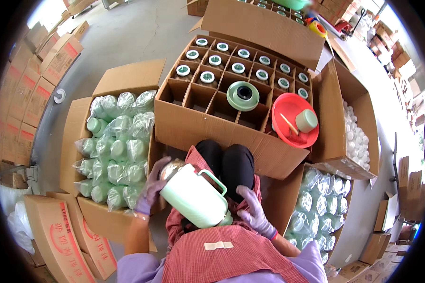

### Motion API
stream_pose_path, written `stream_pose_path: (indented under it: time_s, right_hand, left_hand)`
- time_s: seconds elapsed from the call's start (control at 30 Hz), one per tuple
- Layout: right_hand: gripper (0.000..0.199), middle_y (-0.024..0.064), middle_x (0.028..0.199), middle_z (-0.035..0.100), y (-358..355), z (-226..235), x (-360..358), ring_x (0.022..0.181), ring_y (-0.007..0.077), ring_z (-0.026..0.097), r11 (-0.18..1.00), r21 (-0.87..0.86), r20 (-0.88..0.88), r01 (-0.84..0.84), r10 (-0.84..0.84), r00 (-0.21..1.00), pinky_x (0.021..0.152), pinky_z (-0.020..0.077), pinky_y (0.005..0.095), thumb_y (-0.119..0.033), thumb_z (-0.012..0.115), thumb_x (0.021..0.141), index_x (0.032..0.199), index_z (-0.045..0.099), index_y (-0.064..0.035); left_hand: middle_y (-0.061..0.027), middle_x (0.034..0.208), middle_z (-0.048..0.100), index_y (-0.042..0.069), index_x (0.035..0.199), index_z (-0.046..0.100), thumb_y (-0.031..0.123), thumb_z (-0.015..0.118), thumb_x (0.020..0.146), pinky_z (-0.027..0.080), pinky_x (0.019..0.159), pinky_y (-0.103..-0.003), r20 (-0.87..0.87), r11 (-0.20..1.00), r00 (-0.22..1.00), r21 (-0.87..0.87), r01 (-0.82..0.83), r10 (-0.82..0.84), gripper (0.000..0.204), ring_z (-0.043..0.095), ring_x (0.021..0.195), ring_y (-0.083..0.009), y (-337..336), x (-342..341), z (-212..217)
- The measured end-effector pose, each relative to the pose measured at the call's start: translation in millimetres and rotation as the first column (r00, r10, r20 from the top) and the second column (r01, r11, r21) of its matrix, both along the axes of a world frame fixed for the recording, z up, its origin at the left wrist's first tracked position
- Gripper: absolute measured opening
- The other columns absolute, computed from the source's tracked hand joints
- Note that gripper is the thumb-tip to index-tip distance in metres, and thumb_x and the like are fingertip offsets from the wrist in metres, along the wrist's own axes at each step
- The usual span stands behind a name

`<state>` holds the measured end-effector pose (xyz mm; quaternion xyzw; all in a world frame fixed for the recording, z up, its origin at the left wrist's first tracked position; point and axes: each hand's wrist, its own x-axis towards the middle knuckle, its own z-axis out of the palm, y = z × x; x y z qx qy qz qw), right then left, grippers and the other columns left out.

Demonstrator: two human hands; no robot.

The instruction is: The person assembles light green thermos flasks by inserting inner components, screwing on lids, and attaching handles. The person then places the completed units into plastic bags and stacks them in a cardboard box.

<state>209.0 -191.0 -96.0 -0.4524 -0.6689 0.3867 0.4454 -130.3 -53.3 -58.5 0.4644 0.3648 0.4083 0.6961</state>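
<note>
A mint-green vacuum jug [193, 198] with a loop handle lies tilted across my lap. My left hand [152, 186], in a purple-grey glove, grips its silver end. My right hand [256, 214], gloved alike, is held apart beside the jug's green end, fingers spread and holding nothing. Beyond my knees stands a divided carton [212, 115] with several white-rimmed bottles [207, 77] upright in its compartments. On its dividers rests a round green part [243, 95] with a black centre. A red bowl [281, 129] sits at the carton's right corner, holding a green cup [306, 120] and a thin stick.
At my left, an open carton [73, 141] holds bagged green parts [118, 150]. Further bagged pieces [318, 204] fill a carton by my right side. Another box [328, 122] contains small white parts [355, 137]. Stacked cartons [33, 99] line the left; a pallet jack [356, 23] stands far right.
</note>
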Motion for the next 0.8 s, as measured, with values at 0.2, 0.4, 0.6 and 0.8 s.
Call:
stream_pose_path:
  time_s: [0.2, 0.4, 0.6, 0.8]
  right_hand:
    - [0.070, 0.0254, 0.149, 0.035, 2.7, 14.2, -50.6, 0.138, 0.0403, 0.036, 0.993, -0.018, -0.188, -0.120, 0.114, 0.975, 0.114, 0.0286, 0.0443, -0.050, 0.044, 0.101, 0.147, 0.035, 0.0022]
    - [0.090, 0.0158, 0.147, 0.041, 85.4, 72.3, -102.2, 0.138, 0.0277, 0.038, 0.922, -0.003, -0.596, -0.387, 0.309, 0.741, 0.115, 0.0288, 0.0386, -0.043, 0.074, 0.085, 0.150, 0.030, -0.0005]
    - [0.091, 0.0115, 0.138, 0.049, 107.8, 99.3, -106.0, 0.130, 0.0236, 0.047, 0.914, -0.007, -0.497, -0.407, 0.349, 0.794, 0.110, 0.0360, 0.0350, -0.021, 0.085, 0.075, 0.148, 0.033, -0.0034]
    - [0.091, 0.0118, 0.137, 0.051, 110.7, 114.4, -94.3, 0.130, 0.0254, 0.047, 0.914, 0.018, -0.457, -0.404, 0.367, 0.810, 0.111, 0.0347, 0.0366, -0.025, 0.085, 0.074, 0.147, 0.035, -0.0036]
  left_hand:
    - [-0.0115, 0.134, 0.057, 0.005, 0.140, 0.044, 0.021, 0.080, 0.079, 0.049, 0.100, -0.038, 0.036, 0.873, 0.923, -0.341, -0.349, 0.383, 0.072, 0.056, 0.121, -0.0193, -117.9, -35.9, -112.3]
    - [-0.0096, 0.123, 0.066, 0.004, 0.127, 0.058, 0.002, 0.084, 0.073, 0.054, 0.094, -0.037, -0.281, 0.976, 0.936, 0.106, -0.188, 0.211, 0.060, 0.063, 0.112, -0.0197, -120.8, -49.1, -121.3]
    - [-0.0112, 0.128, 0.063, 0.004, 0.132, 0.054, 0.005, 0.078, 0.079, 0.050, 0.100, -0.037, -0.483, 0.933, 0.864, 0.356, 0.048, 0.140, 0.059, 0.060, 0.118, -0.0208, -114.0, -39.5, -125.3]
    - [-0.0119, 0.128, 0.063, 0.004, 0.131, 0.055, 0.006, 0.076, 0.081, 0.050, 0.099, -0.037, -0.397, 0.979, 0.917, 0.198, 0.036, 0.047, 0.054, 0.061, 0.117, -0.0213, -88.6, -10.5, -125.6]
